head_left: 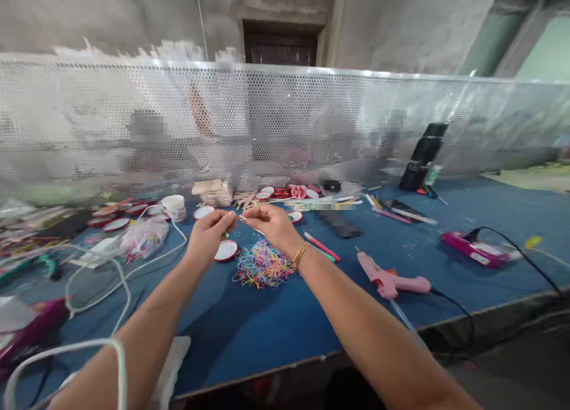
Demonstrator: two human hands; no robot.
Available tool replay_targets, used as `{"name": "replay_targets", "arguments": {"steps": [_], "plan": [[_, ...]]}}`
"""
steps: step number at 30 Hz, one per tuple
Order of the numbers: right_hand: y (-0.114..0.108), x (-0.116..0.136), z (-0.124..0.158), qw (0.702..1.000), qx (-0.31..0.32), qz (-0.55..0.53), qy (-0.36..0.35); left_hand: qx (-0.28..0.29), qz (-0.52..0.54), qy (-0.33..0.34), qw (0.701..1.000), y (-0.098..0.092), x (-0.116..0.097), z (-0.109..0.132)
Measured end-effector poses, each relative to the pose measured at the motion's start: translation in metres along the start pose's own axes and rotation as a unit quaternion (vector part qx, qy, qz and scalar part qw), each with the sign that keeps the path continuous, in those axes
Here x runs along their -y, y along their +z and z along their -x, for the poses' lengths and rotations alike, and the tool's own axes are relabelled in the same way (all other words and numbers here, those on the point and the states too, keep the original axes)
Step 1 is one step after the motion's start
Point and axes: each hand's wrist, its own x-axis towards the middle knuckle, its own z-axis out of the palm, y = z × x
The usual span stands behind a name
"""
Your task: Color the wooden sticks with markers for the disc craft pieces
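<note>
White cord [121, 368]: looped at lower left, in front of the left forearm, cut off by the bottom edge.

Left hand [208, 235]: fingers curled, thumb near forefinger; how far closed, and whether on anything, could not be told.

Right hand [276, 225]: thumb and fingertips pinched shut on a thin stick [254, 228], pale, one end just beside the left fingertips, the rest partly covered by the hand. Bracelet [301, 254], gold-coloured, at the wrist.

Rubber bands [262, 267], many colours: one loose heap on the blue table [249, 333], below and between the hands, its right edge against the right wrist in view.

Lid [226, 251], red-rimmed, white inside showing: left of the heap, partly behind the left hand.

Cup [174, 207], white, printed: beyond the left hand, contents not visible.

Plastic bag [145, 237], clear: coloured bands inside, seen dimly through the film.

Red marker [324, 247]: lower part near the right forearm, with a teal one partly hidden beside it.

Glue gun [392, 279], pink: right of the right forearm, on its side.

Mesh panel [285, 119]: shapes behind it blurred, past making out.
</note>
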Motion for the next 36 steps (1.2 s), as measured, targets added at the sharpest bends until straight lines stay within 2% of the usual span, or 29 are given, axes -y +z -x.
{"name": "replay_targets", "arguments": {"steps": [10,21,25,31,36], "plan": [[-0.008,0.004,0.001,0.997,0.011,0.068,-0.020,0.008,-0.068,0.029,0.997,0.006,-0.012,0.003],[-0.014,0.016,0.004,0.974,0.034,0.221,-0.046,0.036,-0.157,0.085,0.983,0.000,-0.003,-0.002],[-0.012,0.014,0.003,0.983,0.036,0.177,-0.029,0.033,-0.126,0.070,0.989,0.001,-0.002,-0.002],[-0.009,0.008,0.001,0.999,0.027,0.002,0.026,0.030,-0.069,0.042,0.996,0.004,-0.005,0.000],[-0.009,0.005,0.001,0.999,0.018,-0.024,0.038,0.013,-0.045,0.037,0.998,0.005,-0.010,0.002]]}}
